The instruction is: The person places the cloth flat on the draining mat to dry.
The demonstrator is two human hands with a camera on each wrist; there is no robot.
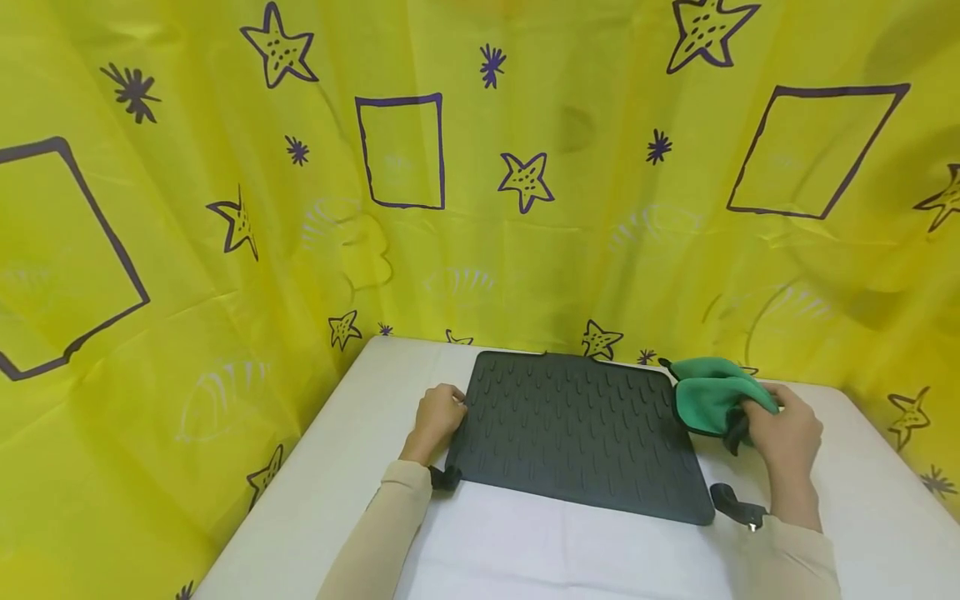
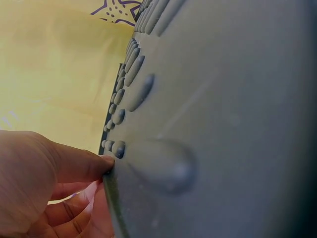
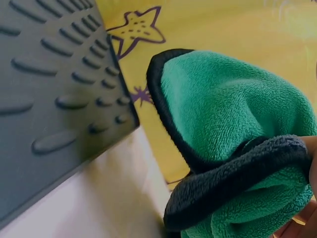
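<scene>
Above the bare left hand (image 1: 437, 421) and right hand (image 1: 786, 432), the person wears a plain beige left sleeve (image 1: 375, 533) and matching right sleeve (image 1: 795, 562), both long. A small black left fitting (image 1: 446, 478) juts out near one cuff; the black right fitting (image 1: 738, 505) has a rounded end and a tiny bright spot.

super bright yellow curtain (image 1: 465, 42) wrapping 8 through 4 o'clock, doodly purple stars (image 1: 527, 178) all over it, wonky box outlines (image 1: 402, 152) at 9, 11 and 2 o'clock, faint whitish shell print (image 1: 225, 400) around 8, plain white table (image 1: 495, 542) at 6, pretty soft light
</scene>
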